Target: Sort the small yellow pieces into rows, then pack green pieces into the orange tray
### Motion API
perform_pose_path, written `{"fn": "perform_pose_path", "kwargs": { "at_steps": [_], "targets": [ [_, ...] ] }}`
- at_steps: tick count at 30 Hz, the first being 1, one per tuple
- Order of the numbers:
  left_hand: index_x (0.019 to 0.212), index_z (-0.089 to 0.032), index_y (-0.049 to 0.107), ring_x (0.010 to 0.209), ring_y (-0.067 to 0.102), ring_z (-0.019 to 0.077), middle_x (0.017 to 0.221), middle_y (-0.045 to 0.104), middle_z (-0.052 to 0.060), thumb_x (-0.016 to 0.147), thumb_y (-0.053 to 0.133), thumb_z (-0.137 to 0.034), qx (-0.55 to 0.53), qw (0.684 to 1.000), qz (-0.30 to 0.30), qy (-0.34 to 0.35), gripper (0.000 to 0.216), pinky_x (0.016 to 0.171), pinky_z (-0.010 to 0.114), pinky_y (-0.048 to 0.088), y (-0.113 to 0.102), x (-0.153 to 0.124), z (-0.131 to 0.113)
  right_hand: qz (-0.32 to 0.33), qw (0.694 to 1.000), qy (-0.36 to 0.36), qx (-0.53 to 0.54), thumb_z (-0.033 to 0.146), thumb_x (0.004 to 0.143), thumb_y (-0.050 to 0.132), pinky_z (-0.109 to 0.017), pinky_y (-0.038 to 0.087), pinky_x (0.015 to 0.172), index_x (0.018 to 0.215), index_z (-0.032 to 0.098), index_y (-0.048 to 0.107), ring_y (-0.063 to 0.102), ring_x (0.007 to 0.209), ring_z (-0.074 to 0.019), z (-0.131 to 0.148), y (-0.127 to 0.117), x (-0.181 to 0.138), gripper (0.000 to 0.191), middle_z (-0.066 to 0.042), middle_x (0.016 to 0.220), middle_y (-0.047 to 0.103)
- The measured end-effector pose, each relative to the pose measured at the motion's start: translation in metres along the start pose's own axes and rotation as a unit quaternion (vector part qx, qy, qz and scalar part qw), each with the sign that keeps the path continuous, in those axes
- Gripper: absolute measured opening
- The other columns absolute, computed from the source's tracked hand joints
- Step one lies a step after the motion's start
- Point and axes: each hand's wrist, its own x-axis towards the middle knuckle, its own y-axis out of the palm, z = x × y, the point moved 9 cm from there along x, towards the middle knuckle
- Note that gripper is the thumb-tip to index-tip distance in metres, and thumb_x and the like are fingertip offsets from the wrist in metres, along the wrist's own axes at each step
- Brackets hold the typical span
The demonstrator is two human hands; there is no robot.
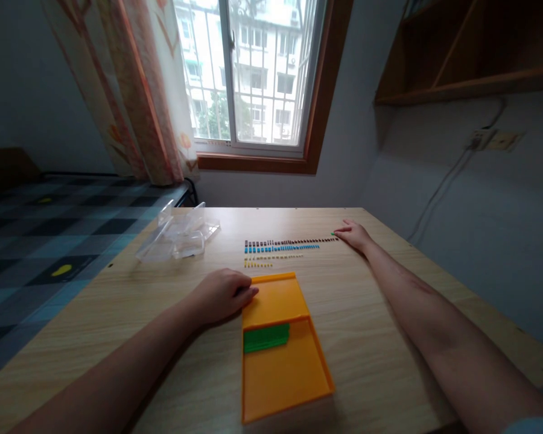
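My left hand (224, 293) is closed on the upper left edge of a shallow orange plastic tray (285, 386), its thumb over the rim. Inside the tray, just below the divider, lie green plastic strips (266, 337). Far out on the table, my right hand (353, 234) has its fingers together at a small green piece (333, 234), beside the right end of a row of dark brown pieces (280, 242). Rows of blue pieces (280, 248), pale pieces (274, 258) and yellow pieces (257, 264) lie nearer, all starting at the same left line.
Clear plastic packaging (181, 235) sits at the table's far left. The wooden table (366, 349) reaches toward the wall under a barred window (253, 78). A bed with a checked cover (72, 241) stands on the left; a wall shelf (470, 84) hangs at upper right.
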Motion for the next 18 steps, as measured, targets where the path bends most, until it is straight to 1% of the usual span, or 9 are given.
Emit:
{"fn": "perform_pose_path", "kwargs": {
  "at_steps": [4, 10, 18],
  "targets": [
    [0.06, -0.018, 0.055, 0.056, 0.048, 0.014, 0.061, 0.059, 0.002, 0.095, 0.048, -0.041, -0.001, 1.0, -0.007, 0.005, 0.042, 0.056, 0.027, 0.03, -0.0009, -0.0003, -0.0007, 0.005, 1.0, -0.004, -0.002, 0.034, 0.064, 0.085, -0.043, 0.029, 0.121, 0.083, 0.022, 0.083, 0.043, 0.143, -0.0319, -0.0003, 0.0002, -0.0009, 0.022, -0.011, 0.145, 0.058],
    [0.06, -0.018, 0.055, 0.056, 0.048, 0.0139, 0.061, 0.059, 0.003, 0.094, 0.048, -0.039, 0.001, 1.0, -0.001, 0.0, 0.04, 0.056, 0.027, 0.03, -0.0004, 0.0, -0.0015, 0.009, 1.0, -0.007, 0.001, 0.033, 0.066, 0.083, -0.043, 0.028, 0.121, 0.084, 0.021, 0.083, 0.043, 0.143, -0.0324, 0.0005, 0.001, -0.0018, 0.021, -0.012, 0.146, 0.057],
    [0.061, -0.018, 0.057, 0.057, 0.049, 0.0144, 0.061, 0.06, 0.003, 0.094, 0.047, -0.04, 0.013, 1.0, -0.006, 0.012, 0.042, 0.056, 0.028, 0.031, 0.0006, 0.0008, -0.0019, -0.004, 0.999, -0.01, 0.03, 0.03, 0.062, 0.084, -0.041, 0.032, 0.119, 0.078, 0.022, 0.083, 0.048, 0.139, -0.0322, 0.0041, -0.0004, -0.0032, 0.018, -0.01, 0.14, 0.063]
  ]
}}
